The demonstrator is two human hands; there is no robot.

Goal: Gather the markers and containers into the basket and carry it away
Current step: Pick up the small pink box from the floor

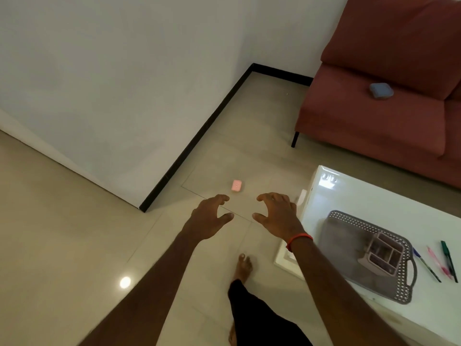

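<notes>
A grey perforated basket lies on the white table at the right, with a pinkish divided organiser inside it. Three markers lie on the table right of the basket: blue, pink and green. A small pink container sits on the floor ahead. A blue container rests on the sofa seat. My left hand and my right hand hover over the floor, fingers spread and curled, holding nothing, just short of the pink container.
A red-brown sofa stands at the upper right behind the table. A white wall with a black skirting board runs along the left. My bare foot is on the tiled floor below my hands.
</notes>
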